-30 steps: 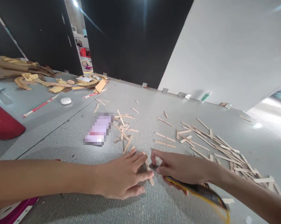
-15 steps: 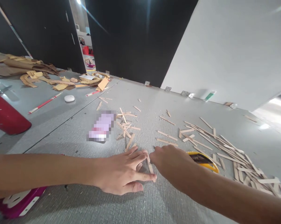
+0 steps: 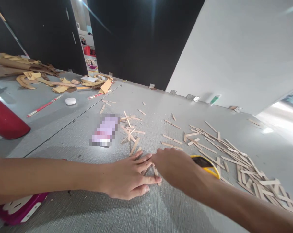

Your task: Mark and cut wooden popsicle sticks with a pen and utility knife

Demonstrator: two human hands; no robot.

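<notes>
My left hand (image 3: 130, 176) lies spread on the grey surface, its fingers stretched across a short wooden craft stick (image 3: 156, 171) and pressing it down. Close against its fingertips is my right hand (image 3: 170, 165), closed in a fist, palm down. From the back of that fist sticks out the yellow-and-black handle of a utility knife (image 3: 208, 165). The knife's blade is hidden under the hand. Just beyond my hands lie cut pieces of craft stick (image 3: 134, 147) and two longer craft sticks (image 3: 172, 139).
A heap of craft sticks (image 3: 248, 171) spreads on the right. A phone with a blurred screen (image 3: 105, 129) lies ahead on the left, near a white earbud case (image 3: 70, 101), a red cylinder (image 3: 7, 119) and a purple object (image 3: 22, 208). Torn brown paper (image 3: 27, 69) lies by the black panels (image 3: 141, 38).
My right fist has shifted left with the knife, up to the left fingertips. The left hand still presses the craft stick. The whole view has drifted slightly.
</notes>
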